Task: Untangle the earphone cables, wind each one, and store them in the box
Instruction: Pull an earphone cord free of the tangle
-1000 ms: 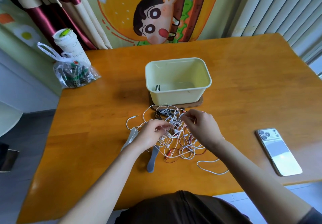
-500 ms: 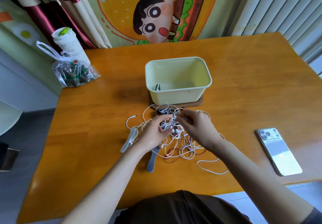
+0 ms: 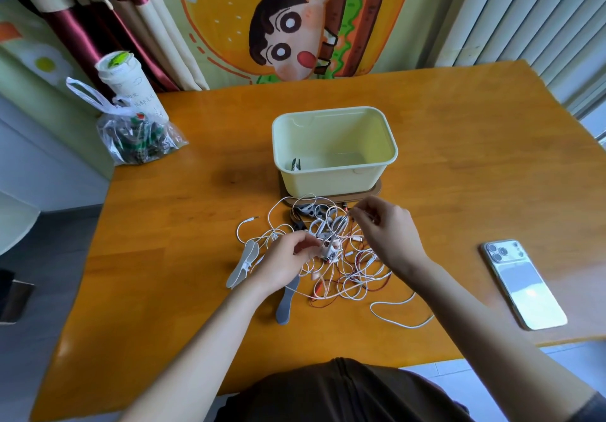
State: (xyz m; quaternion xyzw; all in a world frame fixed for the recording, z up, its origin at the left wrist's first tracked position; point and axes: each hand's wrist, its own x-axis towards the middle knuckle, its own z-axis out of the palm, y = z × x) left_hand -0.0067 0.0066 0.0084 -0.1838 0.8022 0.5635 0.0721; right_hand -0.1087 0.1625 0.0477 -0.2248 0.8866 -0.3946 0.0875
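Note:
A tangle of white and red earphone cables [image 3: 341, 267] lies on the wooden table [image 3: 475, 165] just in front of a pale yellow box [image 3: 334, 179]. My left hand [image 3: 285, 264] pinches a knot of white cable at the heap's left side. My right hand [image 3: 387, 234] is raised over the heap's right side and pinches a thin cable end between thumb and fingers. Grey flat cable winders [image 3: 241, 267] lie left of the heap, one [image 3: 287, 300] partly under my left wrist. A small dark clip [image 3: 296, 164] lies inside the box.
A white phone [image 3: 521, 284] lies face down near the table's right front edge. At the back left a clear plastic bag [image 3: 137, 136] holds a tall white cup [image 3: 126, 83]. The box stands on a brown lid [image 3: 375, 192].
My right hand has lifted up and to the right, drawing a cable end out of the heap. My left hand stays on the knot, shifted slightly forward.

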